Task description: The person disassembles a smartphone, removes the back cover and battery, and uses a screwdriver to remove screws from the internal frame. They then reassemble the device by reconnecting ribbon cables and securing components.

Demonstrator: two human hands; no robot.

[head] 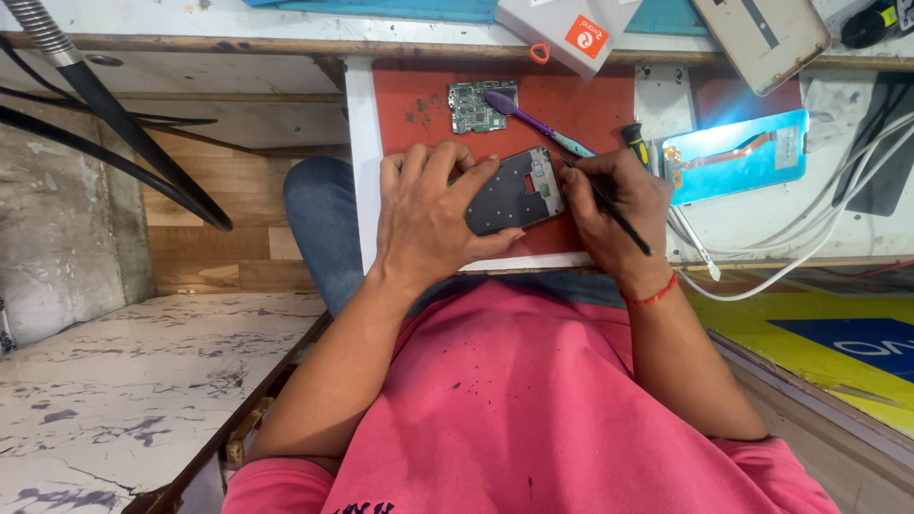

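- Head view takes in a white workbench (762, 224) along the far side, its near edge at the person's chest; to the left, well below it, lie a wooden floor and a marbled slab, with dark cables and a ribbed hose crossing the far left.
- On the bench lies a red work mat (590, 105), scuffed and flat; I judge it gives some grip, so small parts would not slide far.
- Right of the mat a blue-glowing phone screen panel (738, 157) rests face up with an orange flex strip on it, and white cables loop near it.
- At the mat's near edge lies the opened phone frame (519, 190), dark, thin and tilted. It looks light and stiff but fragile at its exposed inner parts; the outer edges seem the safest place to take hold.
- The left hand (428, 214) rests on the frame's left end, fingers curled over the far edge and thumb along the near edge, pinning it to the mat.
- The right hand (614, 205) pinches a thin black tool (619, 221) like a pen, its tip at the frame's right end; whether the tip touches cannot be told.
- Farther off on the mat sit a green circuit board (476, 105), which I judge light, brittle and best held by its rims, and a purple-tipped pry tool (538, 124).
- A small screwdriver (636, 143) with a yellow band stands just beyond the right hand.
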